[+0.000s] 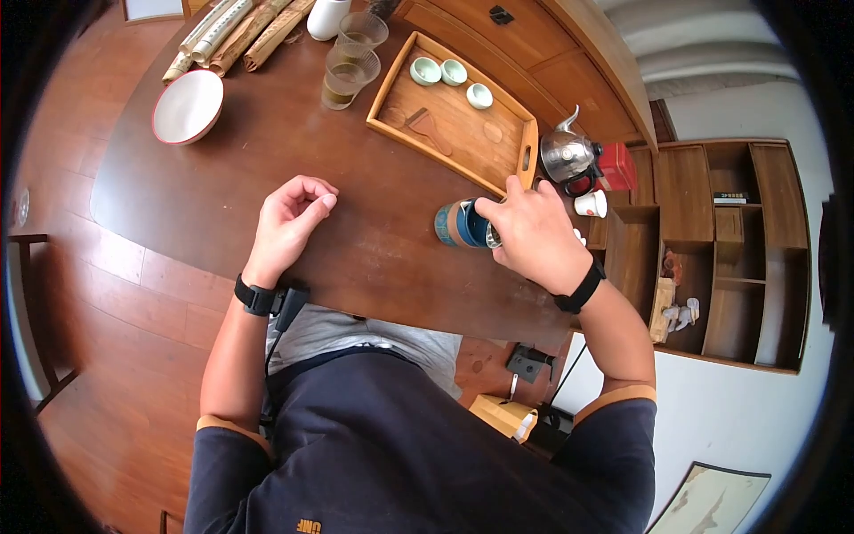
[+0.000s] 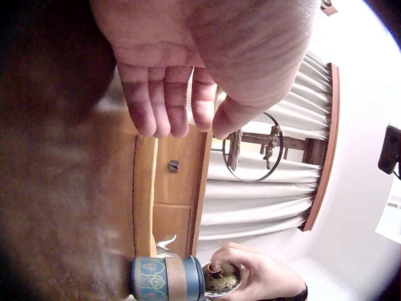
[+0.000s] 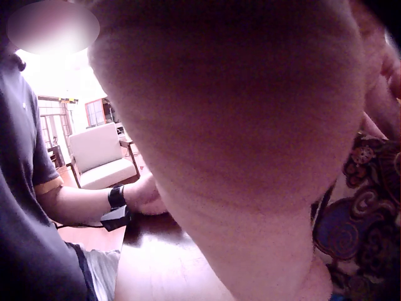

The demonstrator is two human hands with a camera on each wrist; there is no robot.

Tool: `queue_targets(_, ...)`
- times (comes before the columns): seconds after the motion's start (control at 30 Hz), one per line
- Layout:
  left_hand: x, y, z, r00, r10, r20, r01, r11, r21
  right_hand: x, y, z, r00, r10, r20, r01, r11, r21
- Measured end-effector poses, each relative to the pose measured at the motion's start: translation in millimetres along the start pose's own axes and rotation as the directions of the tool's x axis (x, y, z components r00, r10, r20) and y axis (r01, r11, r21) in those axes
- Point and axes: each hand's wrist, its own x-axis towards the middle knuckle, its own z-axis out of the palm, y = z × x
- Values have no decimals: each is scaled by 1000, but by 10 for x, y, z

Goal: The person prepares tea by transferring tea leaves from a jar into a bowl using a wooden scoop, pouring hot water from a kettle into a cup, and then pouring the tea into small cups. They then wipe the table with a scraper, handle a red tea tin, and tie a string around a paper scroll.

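Note:
A blue patterned canister (image 1: 456, 223) with a tan band stands uncovered near the table's front edge. My right hand (image 1: 539, 230) grips a round, ornately patterned lid (image 2: 222, 279) with a small knob, tilted right beside the canister's mouth. In the right wrist view the palm fills most of the picture, and the lid's dark swirling pattern (image 3: 351, 213) shows at the right edge. My left hand (image 1: 289, 222) is over the table to the left of the canister, fingers loosely curled with nothing in them.
A wooden tray (image 1: 396, 114) with several pale green cups lies behind the canister. A glass kettle (image 1: 566, 153), a red box (image 1: 617, 167) and a paper cup (image 1: 591, 205) stand to the right. A white bowl (image 1: 189, 107) and two glasses (image 1: 350, 76) are at the back left.

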Motion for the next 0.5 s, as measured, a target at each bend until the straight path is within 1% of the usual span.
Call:
queue_targets(0.27,1,14,6,1000,4,3,-4,1000,-3,-36,25,49,1000,2,-31,-2,1000,19)
queue_targets(0.5,-4,11,12,1000,8,5,-8,1000,-10,-43,36,76,1000,5,-22,-4,1000,19)
